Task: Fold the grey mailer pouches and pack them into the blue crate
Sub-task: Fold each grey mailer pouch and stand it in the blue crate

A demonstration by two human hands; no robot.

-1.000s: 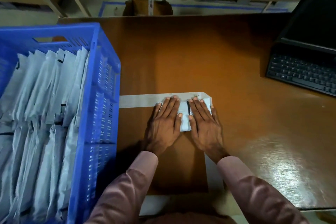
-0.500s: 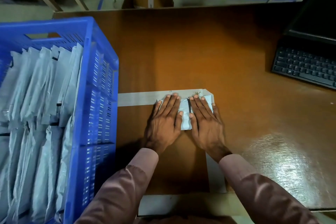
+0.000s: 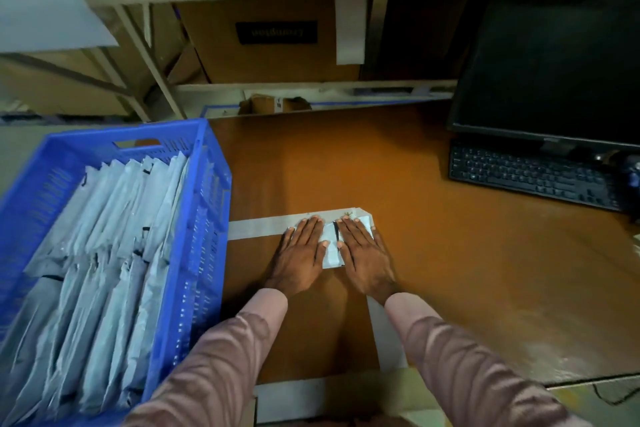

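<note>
While both hands pressed flat, the left hand (image 3: 300, 253) and right hand (image 3: 363, 251) with fingers straight, the folded pouch (image 3: 330, 248) lay mid-surface beside the blue crate (image 3: 194, 253). It looked light, limp and slick; I'd pinch its folded edges.

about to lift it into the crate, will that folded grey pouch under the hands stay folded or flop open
Likely floppy: the folded pouch looks like thin film, and both hands press it flat. It may spring open once released. Probably light.
</note>
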